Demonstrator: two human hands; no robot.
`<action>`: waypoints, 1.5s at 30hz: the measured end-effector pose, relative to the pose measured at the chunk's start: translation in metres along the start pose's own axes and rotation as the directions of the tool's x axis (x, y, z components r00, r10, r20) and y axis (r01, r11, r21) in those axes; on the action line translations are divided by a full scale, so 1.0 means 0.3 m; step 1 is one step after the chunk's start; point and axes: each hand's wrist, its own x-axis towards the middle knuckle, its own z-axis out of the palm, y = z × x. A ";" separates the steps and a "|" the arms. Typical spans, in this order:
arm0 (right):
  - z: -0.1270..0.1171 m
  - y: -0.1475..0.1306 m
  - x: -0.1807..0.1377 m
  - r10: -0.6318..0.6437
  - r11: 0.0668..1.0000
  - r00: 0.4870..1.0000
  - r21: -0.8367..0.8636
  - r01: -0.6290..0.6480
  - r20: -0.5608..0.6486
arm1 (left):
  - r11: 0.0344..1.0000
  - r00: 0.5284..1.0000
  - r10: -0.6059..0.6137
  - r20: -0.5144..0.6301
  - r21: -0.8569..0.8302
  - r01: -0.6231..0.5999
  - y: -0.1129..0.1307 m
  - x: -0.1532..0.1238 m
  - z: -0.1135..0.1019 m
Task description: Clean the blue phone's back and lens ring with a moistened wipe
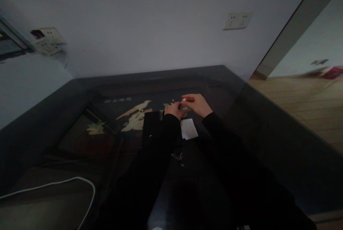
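A small clear bottle with a white cap stands upright between my hands, above the dark glossy table. My left hand has its fingers wrapped round the bottle's body. At the top, the fingers of my right hand close on the white cap. Just below the hands lie white paper sheets. A black flat object lies beside my left forearm, which partly covers it. Nearer to me is a small silvery chain-like thing, too dim to make out fully.
A white cable curves over the table's near left. Bird and flower pictures decorate the tabletop. Behind it rises a pale wall with a double socket; more sockets are at left. Wooden floor lies beyond the right edge.
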 end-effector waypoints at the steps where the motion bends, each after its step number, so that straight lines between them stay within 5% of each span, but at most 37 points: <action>1: -0.008 -0.001 0.002 0.011 1.000 1.000 -0.018 -0.011 -0.018 | 1.000 1.000 -0.002 -0.002 0.002 0.002 0.003 -0.002 -0.002; 8: -0.084 0.025 -0.015 0.115 0.955 0.967 -0.243 -0.170 -0.227 | 1.000 1.000 -0.007 0.004 0.015 0.007 0.013 -0.008 -0.014; 12: -0.086 0.024 -0.025 0.105 0.945 0.969 -0.280 -0.167 -0.223 | 1.000 1.000 -0.001 0.010 0.017 0.001 0.011 -0.005 -0.012; 20: -0.016 -0.032 -0.016 -0.007 0.982 0.997 -0.190 -0.009 -0.083 | 1.000 1.000 0.007 0.004 0.021 -0.007 0.000 -0.001 0.002; 39: 0.024 -0.019 -0.031 -0.017 1.000 0.990 -0.015 0.015 -0.140 | 1.000 1.000 0.000 0.008 0.031 0.000 0.008 -0.006 -0.006; 45: -0.026 -0.097 -0.026 -0.026 0.994 0.977 0.102 0.049 -0.212 | 1.000 1.000 -0.015 0.023 0.025 0.015 0.018 -0.011 -0.014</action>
